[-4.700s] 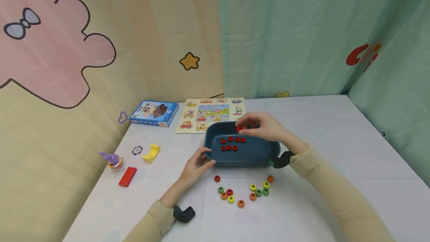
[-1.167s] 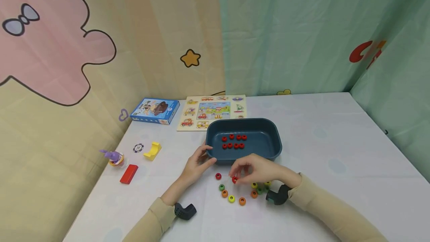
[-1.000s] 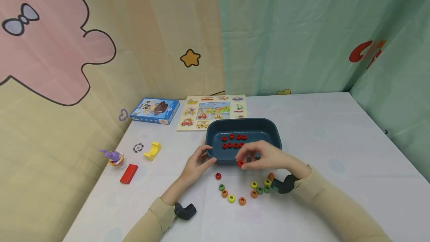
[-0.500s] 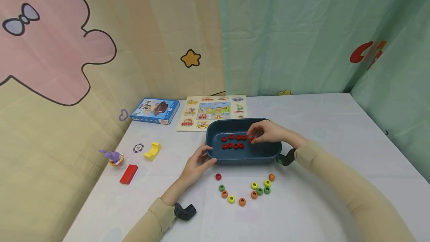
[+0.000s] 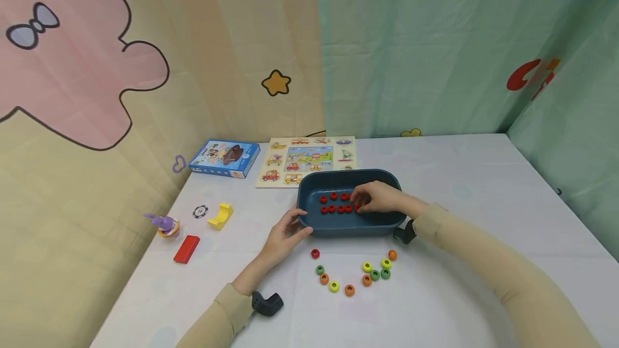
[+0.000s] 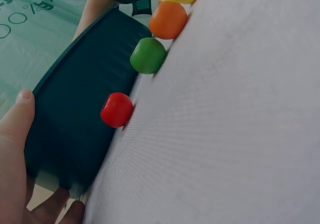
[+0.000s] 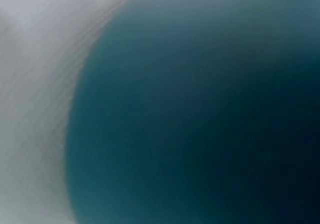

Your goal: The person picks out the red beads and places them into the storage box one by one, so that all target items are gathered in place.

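Observation:
A dark teal plastic tray (image 5: pixel 348 231) holds two rows of red beads (image 5: pixel 331 209). My left hand (image 5: pixel 281 239) grips its left end; in the left wrist view the thumb (image 6: pixel 17 115) lies at the rim of the tray (image 6: pixel 75 99), with fingers lower down. Inside the tray, my right hand (image 5: pixel 381 198) pinches a red bead (image 5: pixel 357 208) at the right end of the nearer row, the fingers partly covering it and the farther row's end. Only the tray's blurred wall (image 7: pixel 135 134) and pale cloth fill the right wrist view.
Before the tray lie a lone red bead (image 5: pixel 315 253) and several green, orange and yellow beads (image 5: pixel 350 290). Behind it is a picture puzzle board (image 5: pixel 309 159), beside a blue box (image 5: pixel 224 158). Leftward sit a yellow block (image 5: pixel 221 216), red block (image 5: pixel 186 249) and purple figurine (image 5: pixel 166 224).
My right hand took a red bead from the table, carried it over the tray's near rim and moved it down-left to the nearer row. The left hand stays on the tray.

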`<control>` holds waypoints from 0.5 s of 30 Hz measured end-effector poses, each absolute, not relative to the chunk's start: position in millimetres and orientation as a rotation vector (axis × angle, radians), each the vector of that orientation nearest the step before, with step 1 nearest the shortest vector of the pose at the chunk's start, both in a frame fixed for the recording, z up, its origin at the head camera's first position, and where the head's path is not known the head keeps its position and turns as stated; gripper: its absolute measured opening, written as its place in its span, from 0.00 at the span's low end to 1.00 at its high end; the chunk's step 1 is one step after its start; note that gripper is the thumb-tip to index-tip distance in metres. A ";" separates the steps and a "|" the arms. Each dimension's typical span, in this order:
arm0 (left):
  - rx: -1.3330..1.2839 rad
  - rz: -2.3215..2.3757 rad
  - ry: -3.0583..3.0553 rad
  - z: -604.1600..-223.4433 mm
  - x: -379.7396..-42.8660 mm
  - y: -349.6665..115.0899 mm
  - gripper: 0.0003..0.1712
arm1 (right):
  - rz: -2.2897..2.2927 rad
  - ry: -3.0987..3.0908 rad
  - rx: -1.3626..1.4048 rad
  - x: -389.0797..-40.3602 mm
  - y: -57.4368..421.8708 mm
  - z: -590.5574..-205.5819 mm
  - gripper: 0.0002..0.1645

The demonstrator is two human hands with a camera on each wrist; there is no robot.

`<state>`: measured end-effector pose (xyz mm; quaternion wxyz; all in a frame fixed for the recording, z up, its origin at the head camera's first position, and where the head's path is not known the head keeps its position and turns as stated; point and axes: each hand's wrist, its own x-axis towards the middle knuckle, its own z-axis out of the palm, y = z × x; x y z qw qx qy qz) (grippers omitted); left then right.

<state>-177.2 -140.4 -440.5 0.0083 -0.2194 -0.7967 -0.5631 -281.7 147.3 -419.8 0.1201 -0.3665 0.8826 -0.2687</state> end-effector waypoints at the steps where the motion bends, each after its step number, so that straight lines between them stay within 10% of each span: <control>1: -0.686 -1.758 -2.489 -440.2 -177.1 -140.2 0.24 | -0.780 2.582 -1.073 -282.1 147.5 -420.7 0.14; 15: -0.703 -1.745 -2.486 -439.2 -177.0 -140.2 0.24 | -0.794 2.634 -1.052 -274.6 150.6 -415.8 0.16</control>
